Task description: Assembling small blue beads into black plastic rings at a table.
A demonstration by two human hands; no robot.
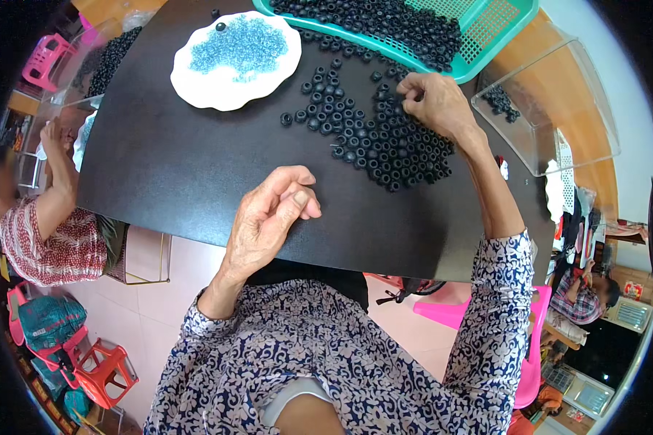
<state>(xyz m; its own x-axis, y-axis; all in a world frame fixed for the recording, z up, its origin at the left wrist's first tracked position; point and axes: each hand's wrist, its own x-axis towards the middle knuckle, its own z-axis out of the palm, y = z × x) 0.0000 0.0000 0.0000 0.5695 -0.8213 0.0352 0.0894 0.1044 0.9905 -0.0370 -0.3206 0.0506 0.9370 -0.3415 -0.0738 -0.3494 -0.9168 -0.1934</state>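
My left hand (265, 221) hovers over the near part of the dark table, fingers curled and thumb near the fingertips. Whatever it may hold is too small or hidden to make out. Farther right, my right hand (440, 105) reaches to the far edge of a spread of black round beads (384, 148) with holes. Its fingers are bent together, and their tips hide anything between them. Left of the beads sits a white scalloped plate (214, 96) bearing small clear bluish pieces (243, 47), with a single black bead (220, 27) on top.
A green mesh basket (497, 32) full of black beads stands at the far edge. To the right is a clear plastic box (559, 109) with a few beads. A co-worker in a red patterned shirt (54, 239) sits at the left. Red stools (105, 373) stand on the floor.
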